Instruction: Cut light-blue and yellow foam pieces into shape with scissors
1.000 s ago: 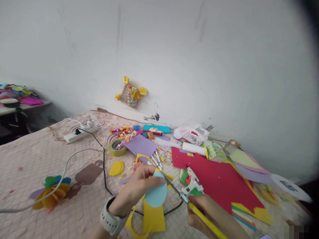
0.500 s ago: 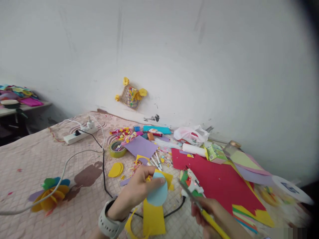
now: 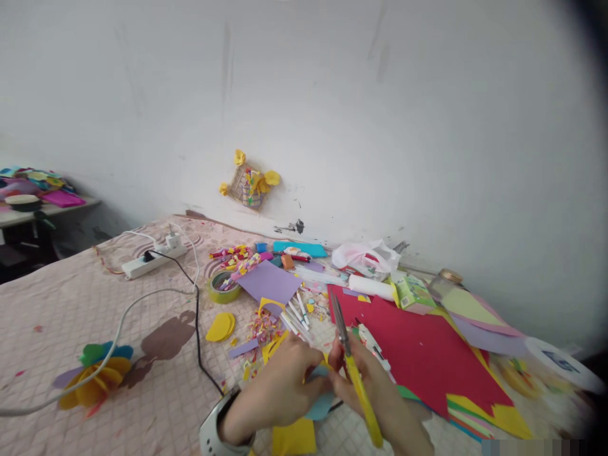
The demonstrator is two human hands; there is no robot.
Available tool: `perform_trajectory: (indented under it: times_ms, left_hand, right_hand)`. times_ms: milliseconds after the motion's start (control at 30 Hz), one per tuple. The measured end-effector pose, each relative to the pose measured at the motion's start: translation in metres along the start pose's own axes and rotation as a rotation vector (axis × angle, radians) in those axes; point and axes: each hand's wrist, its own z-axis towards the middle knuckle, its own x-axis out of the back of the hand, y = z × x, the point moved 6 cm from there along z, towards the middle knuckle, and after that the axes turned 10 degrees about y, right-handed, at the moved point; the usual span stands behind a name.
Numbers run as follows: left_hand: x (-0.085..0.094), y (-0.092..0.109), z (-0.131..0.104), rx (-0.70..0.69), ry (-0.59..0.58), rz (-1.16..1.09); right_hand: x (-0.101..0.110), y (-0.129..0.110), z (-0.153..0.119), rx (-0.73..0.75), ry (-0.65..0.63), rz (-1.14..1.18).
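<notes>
Yellow paper (image 3: 294, 438) lies directly beneath the hands, partly covered by the light blue paper piece (image 3: 321, 406). Left hand (image 3: 282, 383), a pale wristwatch (image 3: 216, 430) on its wrist, is nearly closed, pinching that blue piece between thumb and curled fingers. Right hand (image 3: 365, 386) is partly curled around the yellow-handled scissors (image 3: 350, 358), whose blades lie together and point forward; its fingertips meet the left thumb at the blue piece's upper edge, though whether they grip the paper as well cannot be told.

Well to the left of the hands, a multicoloured petalled flower (image 3: 104, 377) rests on the pinkish cloth (image 3: 156, 418). To the right, coloured paper strips (image 3: 468, 418) lie by the edge of a large red sheet (image 3: 418, 339). A white glue gun (image 3: 373, 345) sits just beyond the right hand, partly hidden by it. Ahead and left of the left hand are stacked yellow cutouts (image 3: 221, 326); white-barrelled pens (image 3: 297, 316) lie straight ahead. Farther off are a purple sheet (image 3: 270, 283), a tape roll (image 3: 223, 297) touching it, and, leftward, a power strip (image 3: 154, 261). Beyond the red sheet sits a white plastic bag (image 3: 365, 256). Farthest ahead, a flower-trimmed decoration (image 3: 251, 185) hangs on the wall (image 3: 332, 95).
</notes>
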Motion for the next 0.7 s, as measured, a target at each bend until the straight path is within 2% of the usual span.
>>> perform_trajectory:
  times_ms: [133, 300, 500, 700]
  left_hand:
    - [-0.003, -0.005, -0.001, 0.003, -0.043, -0.005]
    - [0.001, -0.014, -0.001, 0.067, -0.078, -0.053]
    - [0.003, -0.02, 0.002, 0.148, -0.065, -0.151]
    - [0.003, -0.018, 0.006, 0.227, -0.005, -0.254]
  right_hand:
    - [0.002, 0.007, -0.004, -0.03, 0.05, -0.069]
    - [0.002, 0.019, -0.008, -0.046, 0.07, 0.11]
    - [0.003, 0.033, -0.01, -0.066, 0.099, 0.141]
    - [-0.002, 0.038, -0.01, -0.079, 0.117, 0.132]
